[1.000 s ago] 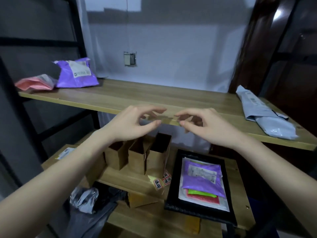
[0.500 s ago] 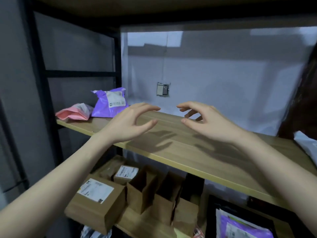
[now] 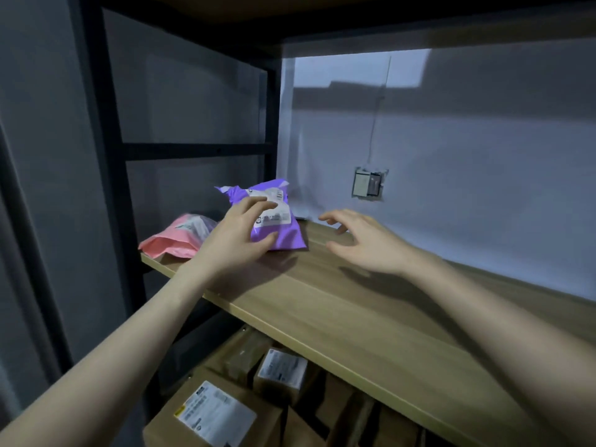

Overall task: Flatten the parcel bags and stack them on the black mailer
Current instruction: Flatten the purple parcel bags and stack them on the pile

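Labels first: purple parcel bag (image 3: 280, 232) carries a white shipping label (image 3: 274, 208) with a barcode strip at its top; print too blurred to read. Pink parcel bag (image 3: 175, 238) has a pale label patch near its top, also unreadable. Cardboard boxes (image 3: 216, 417) on the lower shelf each show a white label, one with a yellow-black corner mark; text illegible.

Purple bag sits puffy, not flat, at the back left of the wooden shelf (image 3: 354, 317), close to the white wall (image 3: 467, 188). Pink bag lies just beside it on the left, at the shelf end. Contents of both bags hidden. Black mailer not in view.

Left hand (image 3: 235, 240) is on the purple bag's front: fingers spread and lightly curved over the label, thumb at the bag's lower edge. Can't tell if it actually grips. Right hand (image 3: 364, 240) is above the shelf just right of the bag, fingers spread wide and loosely bent, holding nothing, apart from the bag.

Shelf is light wood in a black metal frame (image 3: 106, 156). Small grey wall box (image 3: 367, 185) with a thin wire running up from it. Dim lighting.
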`<state>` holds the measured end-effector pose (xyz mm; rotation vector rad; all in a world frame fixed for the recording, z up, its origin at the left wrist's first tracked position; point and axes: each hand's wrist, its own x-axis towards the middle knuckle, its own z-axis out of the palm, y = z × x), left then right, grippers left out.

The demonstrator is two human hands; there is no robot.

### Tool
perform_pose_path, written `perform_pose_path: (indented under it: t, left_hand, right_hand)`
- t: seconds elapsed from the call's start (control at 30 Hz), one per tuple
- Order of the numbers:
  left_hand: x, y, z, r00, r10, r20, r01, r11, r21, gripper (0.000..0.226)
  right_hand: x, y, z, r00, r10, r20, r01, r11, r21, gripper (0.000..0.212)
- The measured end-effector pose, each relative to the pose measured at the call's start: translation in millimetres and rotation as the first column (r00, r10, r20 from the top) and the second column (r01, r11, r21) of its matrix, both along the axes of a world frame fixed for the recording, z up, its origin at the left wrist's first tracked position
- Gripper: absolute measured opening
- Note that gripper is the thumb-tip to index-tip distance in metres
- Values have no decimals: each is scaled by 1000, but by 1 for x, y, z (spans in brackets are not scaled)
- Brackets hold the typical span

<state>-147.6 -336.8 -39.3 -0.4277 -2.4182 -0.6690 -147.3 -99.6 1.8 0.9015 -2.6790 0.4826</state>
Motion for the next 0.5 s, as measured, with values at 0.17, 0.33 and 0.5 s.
perform_pose_path:
  t: [0.17, 0.33, 0.5]
  left_hand:
    - [-24, -5, -11, 1000, -13, -23, 12, 1000, -13, 50]
    - [-36, -4, -20, 996, -39, -77, 39, 999, -3, 54]
    - [-36, -1, -20, 988, -86, -125, 88, 996, 12, 50]
  right_hand:
    - [-39, -28, -18, 996, -58, 72, 56, 998, 32, 52]
    - [-66, -46, -29, 984, -96, 149, 98, 995, -7, 54]
    - [-79, -57, -36, 990, -58, 127, 67, 995, -67, 41]
